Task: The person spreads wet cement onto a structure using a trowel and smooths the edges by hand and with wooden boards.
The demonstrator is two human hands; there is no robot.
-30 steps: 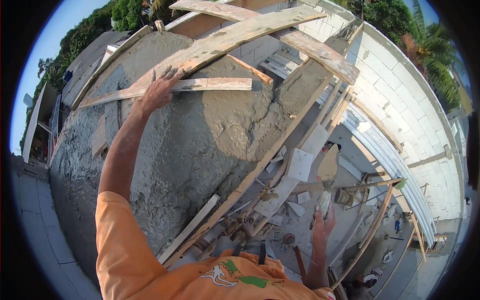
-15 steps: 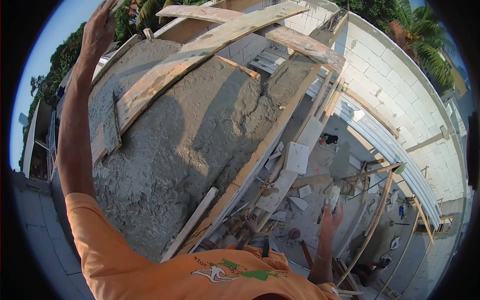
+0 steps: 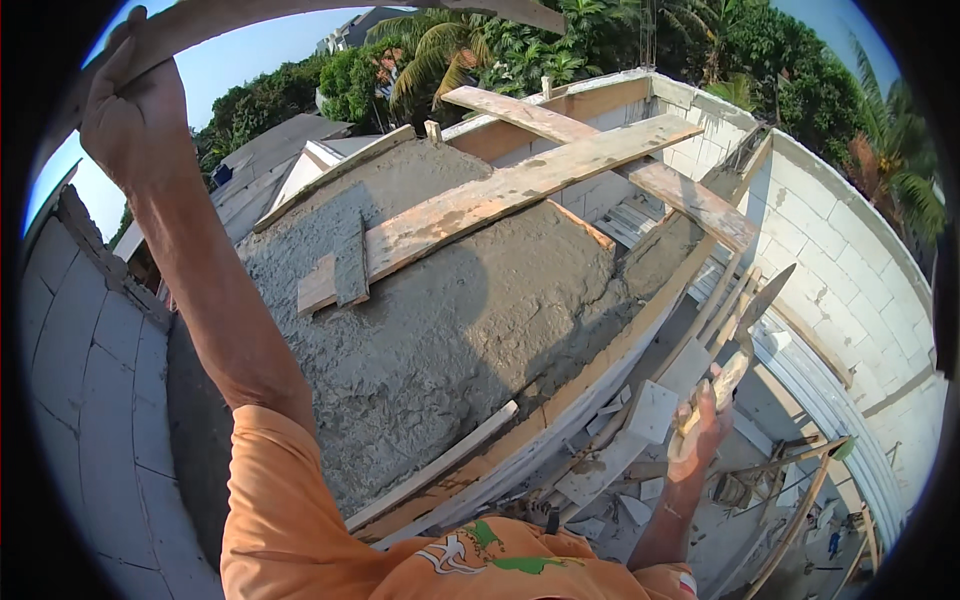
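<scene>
My left hand (image 3: 140,125) is raised at the upper left, its fingers wrapped round a long grey-brown beam (image 3: 230,28) overhead. In my right hand (image 3: 705,430) is a trowel (image 3: 768,298), gripped by its pale handle with the blade pointing up and away. Between my arms spreads a slab of wet grey concrete (image 3: 440,350), rough on its surface. A long wooden plank (image 3: 520,180) lies across its far part, and a short cement-smeared board (image 3: 350,255) rests on that plank's near end.
Wooden formwork (image 3: 600,365) edges the slab on the right, beside a drop to a lower floor with debris and poles. A white block (image 3: 652,412) sits on a board there. Block walls stand at right (image 3: 850,280) and left (image 3: 90,400). Another plank (image 3: 690,200) crosses beneath the long one.
The view has tilted up and swung left, bringing trees and the overhead beam into sight. My right hand has risen with the trowel, which now points farther outward. My left hand stays raised.
</scene>
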